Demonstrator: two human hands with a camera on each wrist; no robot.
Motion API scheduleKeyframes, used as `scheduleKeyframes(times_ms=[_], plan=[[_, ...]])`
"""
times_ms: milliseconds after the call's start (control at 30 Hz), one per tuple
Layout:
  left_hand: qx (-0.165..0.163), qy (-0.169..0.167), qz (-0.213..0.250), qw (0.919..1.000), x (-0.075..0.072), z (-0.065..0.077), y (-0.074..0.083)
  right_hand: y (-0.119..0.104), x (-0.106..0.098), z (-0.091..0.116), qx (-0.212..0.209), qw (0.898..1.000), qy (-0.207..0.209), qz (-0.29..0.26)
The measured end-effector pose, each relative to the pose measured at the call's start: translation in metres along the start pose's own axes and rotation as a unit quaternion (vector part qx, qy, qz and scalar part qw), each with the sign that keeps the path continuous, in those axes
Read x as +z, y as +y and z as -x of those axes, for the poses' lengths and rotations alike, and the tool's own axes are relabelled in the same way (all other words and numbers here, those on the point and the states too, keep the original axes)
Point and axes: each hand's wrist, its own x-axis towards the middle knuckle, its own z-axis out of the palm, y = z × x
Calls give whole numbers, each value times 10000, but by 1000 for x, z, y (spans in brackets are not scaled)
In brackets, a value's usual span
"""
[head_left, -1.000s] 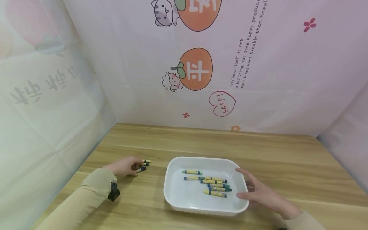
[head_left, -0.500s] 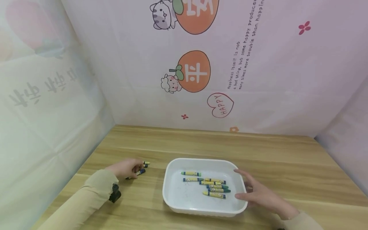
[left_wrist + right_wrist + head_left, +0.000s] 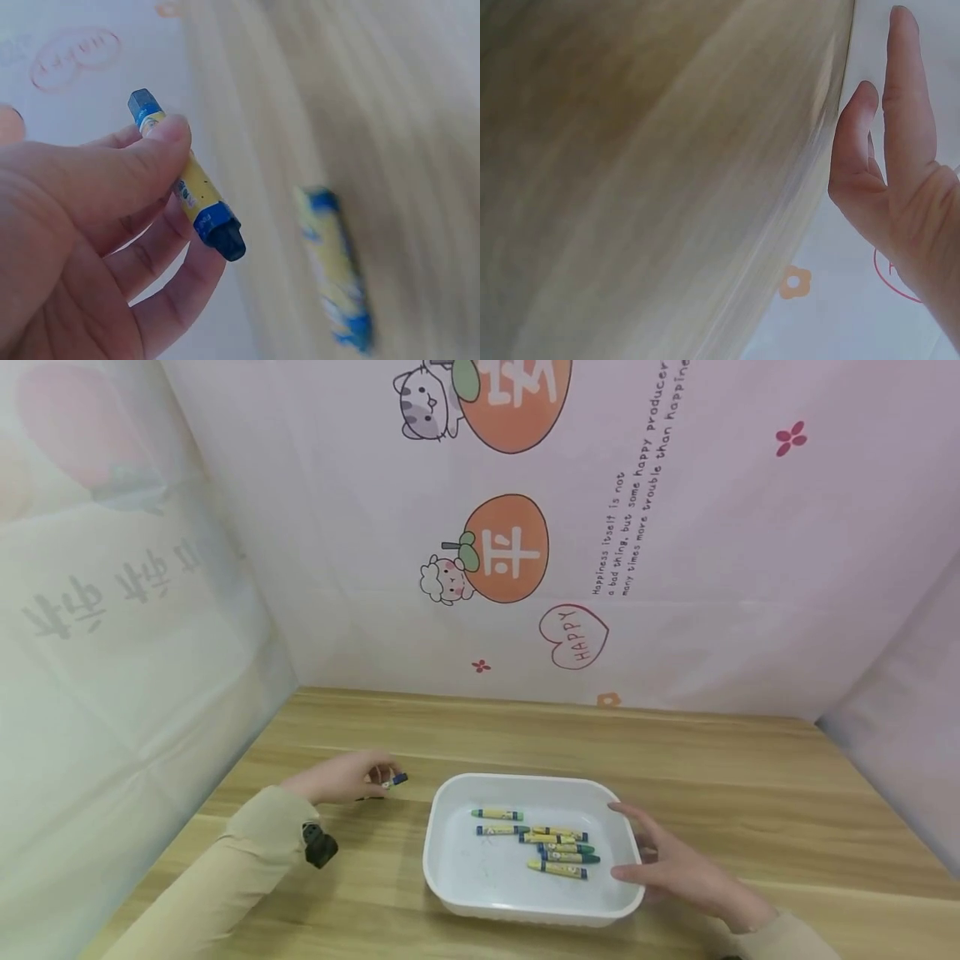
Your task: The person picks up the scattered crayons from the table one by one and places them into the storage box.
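Observation:
My left hand [image 3: 352, 776] pinches a dark-tipped crayon [image 3: 193, 180] between thumb and fingers, just above the table. The crayon has a yellow wrapper with blue bands. Below it, another crayon [image 3: 334, 270] lies blurred on the wood, mostly hidden by the hand in the head view. A white tray [image 3: 480, 910] stands to the right with several crayons [image 3: 553, 838] in it, green and yellow tips among them. At its right rim my right hand [image 3: 678, 868] rests with fingers and thumb spread, the fingers fairly straight. The right wrist view shows that hand without the tray.
The wooden table [image 3: 360, 718] reaches back to a printed white cloth wall [image 3: 360, 568]. More cloth hangs at the left and right sides. A small black camera [image 3: 319, 845] sits on the left wrist.
My left hand has picked up the dark crayon from the table and moved up and slightly right with it. My right hand stays at the tray's rim.

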Motion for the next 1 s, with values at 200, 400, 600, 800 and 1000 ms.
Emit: scheduleKeyframes(times_ms=[200, 400, 600, 800, 1000], plan=[[267, -71, -7, 9996, -1, -22, 43, 1, 2, 0, 62, 9999, 93, 97], [428, -289, 91, 9986, -2, -49, 93, 0, -1, -3, 162, 9998, 57, 81], [672, -785, -515, 9933, 13, -78, 125, 0, -1, -4, 155, 9999, -9, 48], [580, -1516, -821, 9833, 40, -97, 135, 1, -1, -6, 107, 9999, -48, -31], [456, -1799, -996, 9776, 61, -107, 137, 2, -2, -5, -16, 9996, -143, -236]])
